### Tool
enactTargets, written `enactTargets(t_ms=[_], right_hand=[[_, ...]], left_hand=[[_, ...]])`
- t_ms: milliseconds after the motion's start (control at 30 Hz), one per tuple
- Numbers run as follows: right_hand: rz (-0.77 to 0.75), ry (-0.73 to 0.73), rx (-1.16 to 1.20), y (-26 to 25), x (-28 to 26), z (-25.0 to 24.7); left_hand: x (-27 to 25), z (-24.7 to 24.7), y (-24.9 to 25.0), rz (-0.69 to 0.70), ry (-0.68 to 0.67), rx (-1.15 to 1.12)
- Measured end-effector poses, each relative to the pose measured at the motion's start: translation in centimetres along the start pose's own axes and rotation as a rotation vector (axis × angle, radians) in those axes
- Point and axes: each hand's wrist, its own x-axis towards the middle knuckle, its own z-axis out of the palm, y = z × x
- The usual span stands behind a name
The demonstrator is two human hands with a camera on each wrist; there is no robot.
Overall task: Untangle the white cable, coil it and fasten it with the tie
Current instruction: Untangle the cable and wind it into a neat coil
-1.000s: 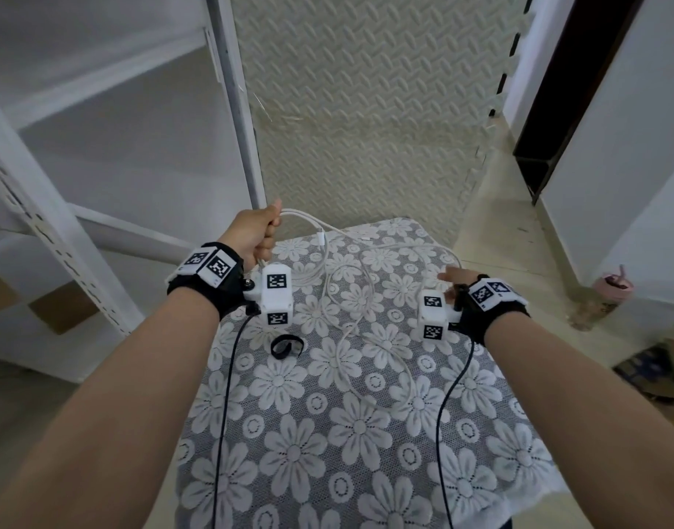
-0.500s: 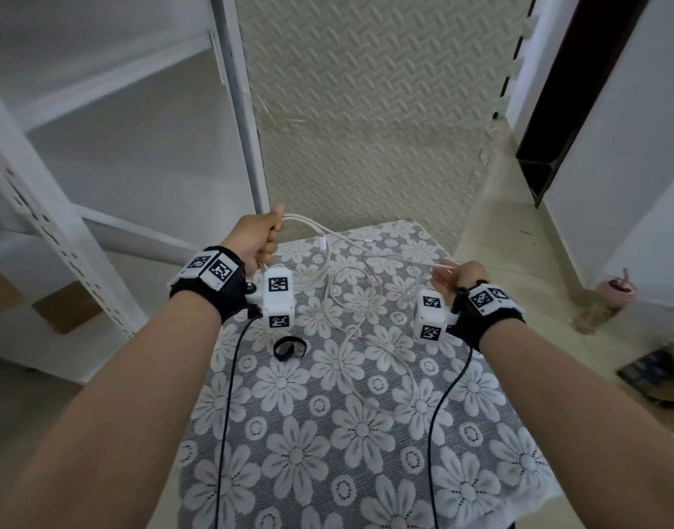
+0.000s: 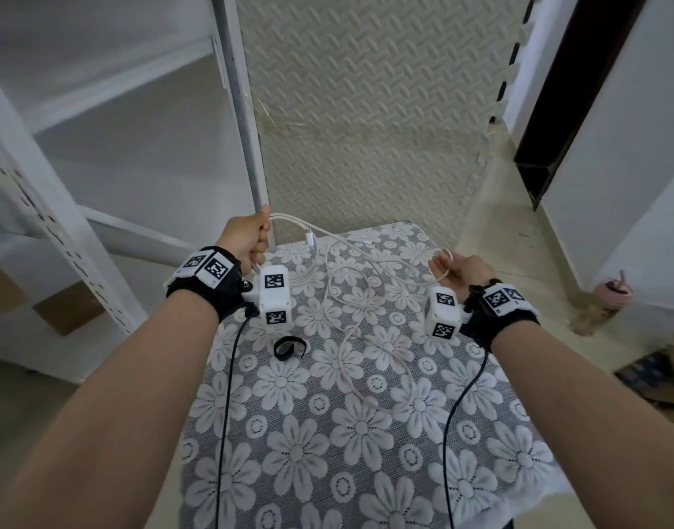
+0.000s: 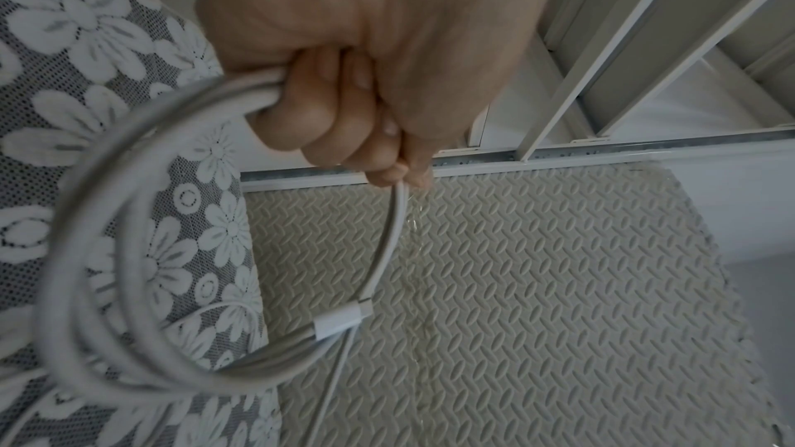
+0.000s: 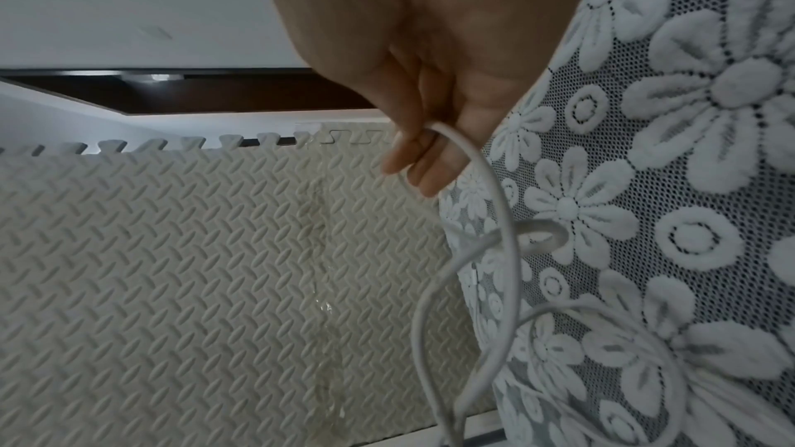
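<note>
Head view: the left hand (image 3: 247, 238) fists several turns of white cable (image 3: 350, 322), loose slack trailing over the floral tablecloth (image 3: 366, 452); the black tie (image 3: 287, 347) lies nearer than the fingers.

Left wrist: fingers (image 4: 327, 121) curl tight round the light, springy coil.

Right wrist: the right hand (image 5: 434, 135) pinches one limp strand, best fed from there.

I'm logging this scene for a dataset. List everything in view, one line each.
white cable: one, white, part coiled in the left hand, the rest loose on the table
tie: one, black, curled on the cloth near the left wrist
tablecloth: one, grey lace with white flowers, over the table
foam mat: beige, ridged, on the floor beyond the table
shelf frame: white metal, at left
cup: one, pink, on the floor at right
wrist cameras: two, white with black markers
left hand: grips the coil
right hand: pinches a loose loop
</note>
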Motion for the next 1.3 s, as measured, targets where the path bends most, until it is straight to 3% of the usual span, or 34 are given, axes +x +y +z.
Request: enactTargets(t_ms=[100, 367, 500, 667, 800, 900, 1000, 1067, 1300], right_hand=[[0.036, 0.005, 0.0, 0.1, -0.4, 0.0], [-0.083, -0.016, -0.025, 0.0, -0.5, 0.7], [-0.043, -0.025, 0.003, -0.3, -0.7, 0.7], [0.011, -0.202, 0.136, -0.2, -2.5, 1.2], [0.011, -0.236, 0.077, -0.5, -4.7, 1.5], [0.017, -0.163, 0.075, -0.3, -4.1, 1.8], [-0.081, -0.052, -0.017, -0.1, -2.6, 1.9], [-0.085, -0.05, -0.056, -0.1, -2.3, 2.0], [-0.023, 0.044, 0.098, 0.0, -0.7, 1.4]], left_hand=[[-0.1, 0.0, -0.2, -0.004, 0.003, -0.015], [-0.1, -0.3, 0.2, -0.007, 0.031, -0.014], [-0.1, -0.6, 0.6, -0.006, 0.02, -0.039], [0.0, -0.5, 0.5, 0.011, 0.001, -0.028], [0.0, -0.7, 0.4, 0.01, -0.001, -0.034], [0.0, -1.0, 0.3, 0.001, -0.001, -0.036], [0.0, -1.1, 0.2, -0.005, -0.003, -0.045], [-0.1, -1.0, 0.2, -0.003, 0.005, -0.036], [-0.3, -0.7, 0.2, -0.001, 0.006, -0.017]])
